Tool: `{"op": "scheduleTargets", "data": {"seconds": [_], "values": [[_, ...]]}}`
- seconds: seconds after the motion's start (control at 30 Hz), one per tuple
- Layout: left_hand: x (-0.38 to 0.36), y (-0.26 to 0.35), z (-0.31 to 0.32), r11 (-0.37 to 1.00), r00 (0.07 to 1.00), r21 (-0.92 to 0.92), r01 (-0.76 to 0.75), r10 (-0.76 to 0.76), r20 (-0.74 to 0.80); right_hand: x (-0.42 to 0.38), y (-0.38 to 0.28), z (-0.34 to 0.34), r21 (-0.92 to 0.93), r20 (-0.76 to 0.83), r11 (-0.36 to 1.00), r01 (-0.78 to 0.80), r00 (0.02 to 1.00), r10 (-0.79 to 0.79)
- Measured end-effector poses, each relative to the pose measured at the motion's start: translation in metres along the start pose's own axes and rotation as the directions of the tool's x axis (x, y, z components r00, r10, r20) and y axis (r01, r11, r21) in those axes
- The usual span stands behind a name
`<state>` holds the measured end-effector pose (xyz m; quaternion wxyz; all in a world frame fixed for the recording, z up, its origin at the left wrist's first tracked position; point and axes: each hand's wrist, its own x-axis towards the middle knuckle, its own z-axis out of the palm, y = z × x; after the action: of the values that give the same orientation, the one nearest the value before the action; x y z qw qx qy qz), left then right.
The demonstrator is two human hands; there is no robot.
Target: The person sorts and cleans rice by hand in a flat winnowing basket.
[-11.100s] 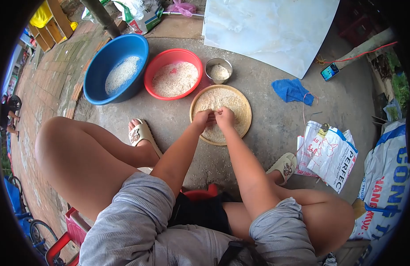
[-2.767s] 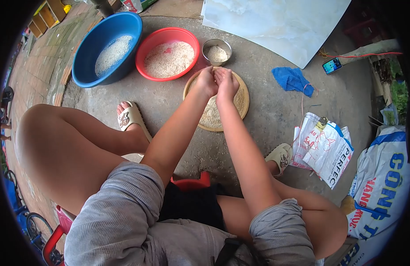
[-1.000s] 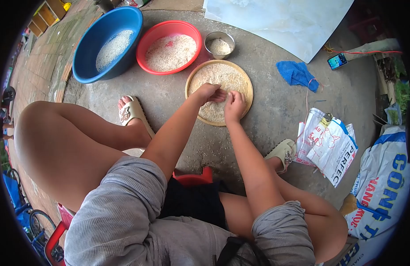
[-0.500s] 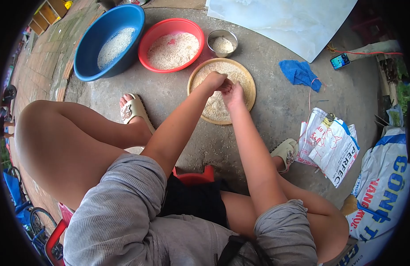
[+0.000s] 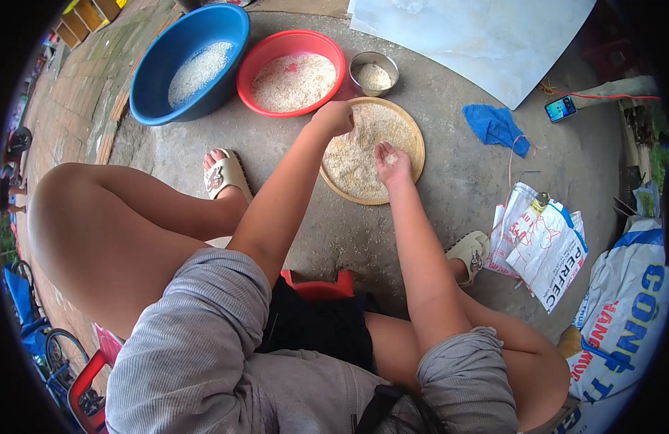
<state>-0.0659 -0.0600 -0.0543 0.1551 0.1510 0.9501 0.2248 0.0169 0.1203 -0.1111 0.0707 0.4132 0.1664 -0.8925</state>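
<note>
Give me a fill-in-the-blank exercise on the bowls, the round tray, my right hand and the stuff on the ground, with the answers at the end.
Seen in the picture, the small metal bowl stands to the ____ of the red basin.
The right hand is held palm ____ over the round tray, with some grains on it.
The cloth on the ground is ____ in colour.
The thing with a lit screen near the end of the pole is a ____.

Missing words: right; up; blue; phone.

Under you is grey floor point(image 5: 450, 181) | on it stand blue basin point(image 5: 157, 72), red basin point(image 5: 291, 113), metal bowl point(image 5: 381, 91) | nearer to you, round tray point(image 5: 421, 151) | at right, blue cloth point(image 5: 493, 127), printed bag point(image 5: 544, 244)
</note>
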Motion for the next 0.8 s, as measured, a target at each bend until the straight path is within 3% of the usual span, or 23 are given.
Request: {"op": "scheduleTargets", "data": {"seconds": [0.1,0.2,0.27,0.37,0.63,0.7,0.73,0.8], "values": [[-0.023,-0.015,0.014,0.993,0.986,-0.068,0.102,-0.091,0.142,0.002,0.000,-0.008,-0.060,-0.044,0.997,0.057,0.997,-0.060],[-0.035,-0.025,0.042,0.991,0.992,-0.121,0.055,-0.041,0.116,0.001,0.005,-0.009,-0.164,-0.001,0.982,0.098,0.995,-0.099],[-0.048,-0.018,0.048,0.997,0.998,-0.046,-0.068,0.069,0.016,0.001,0.006,-0.007,-0.289,0.007,0.951,0.113,0.993,-0.116],[-0.065,-0.018,0.053,0.984,0.990,-0.120,-0.132,0.124,-0.068,0.000,0.008,-0.007,-0.371,0.003,0.920,0.124,0.991,-0.132],[-0.086,-0.017,0.081,0.980,0.969,-0.147,-0.131,0.096,-0.226,-0.001,0.014,-0.003,-0.397,0.008,0.901,0.175,0.982,-0.187],[-0.077,-0.015,0.080,0.967,0.976,-0.251,0.030,-0.083,-0.201,0.000,0.015,-0.002,-0.399,-0.021,0.899,0.179,0.979,-0.204],[-0.072,-0.013,0.078,0.968,0.976,-0.251,0.023,-0.077,-0.204,0.000,0.015,-0.003,-0.398,-0.017,0.898,0.186,0.977,-0.211],[-0.060,-0.005,0.071,0.851,0.946,-0.467,0.238,-0.312,-0.087,0.001,0.014,-0.004,-0.386,-0.020,0.905,0.179,0.979,-0.203]]}}
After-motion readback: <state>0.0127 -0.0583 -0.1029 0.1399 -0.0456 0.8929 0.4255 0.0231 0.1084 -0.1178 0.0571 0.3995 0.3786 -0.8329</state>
